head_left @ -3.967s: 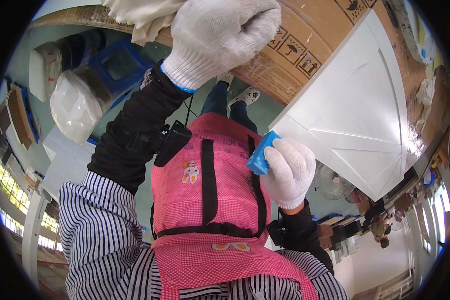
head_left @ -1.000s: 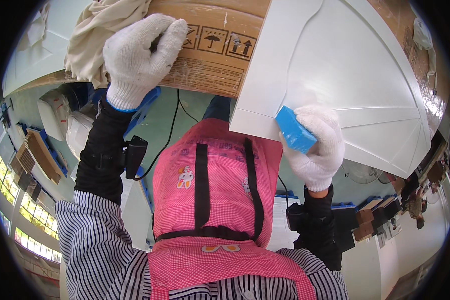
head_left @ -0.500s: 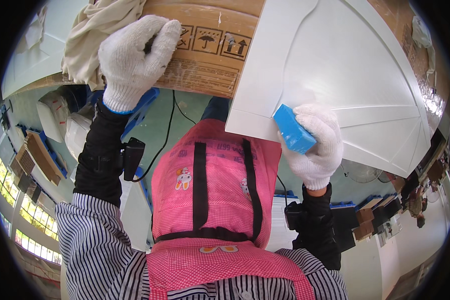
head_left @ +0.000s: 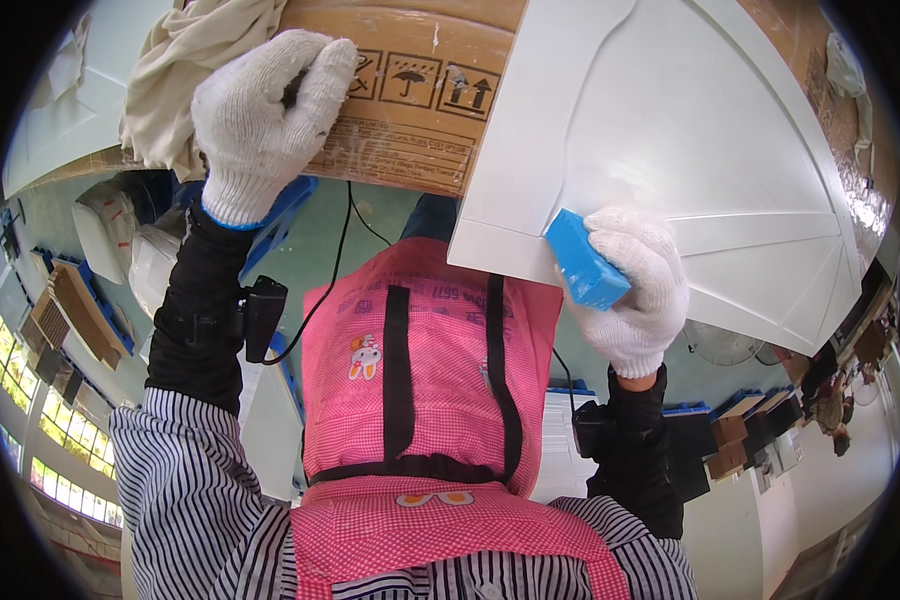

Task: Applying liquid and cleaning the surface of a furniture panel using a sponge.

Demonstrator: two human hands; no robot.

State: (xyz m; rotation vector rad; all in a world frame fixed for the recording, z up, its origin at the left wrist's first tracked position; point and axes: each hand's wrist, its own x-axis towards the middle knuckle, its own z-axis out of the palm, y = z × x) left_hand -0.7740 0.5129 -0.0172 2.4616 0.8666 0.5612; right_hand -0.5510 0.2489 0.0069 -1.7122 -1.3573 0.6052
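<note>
The panel (head_left: 710, 130) looks smooth and faintly glossy, the cardboard (head_left: 400, 22) shiny, the cloth (head_left: 185, 85) matt.

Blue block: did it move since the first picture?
Yes, the block moved right along the panel, away from its near left corner.

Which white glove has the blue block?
The one on the right hand, which grips the blue block near the white panel. The left hand, by the cream cloth, shows no block.
</note>
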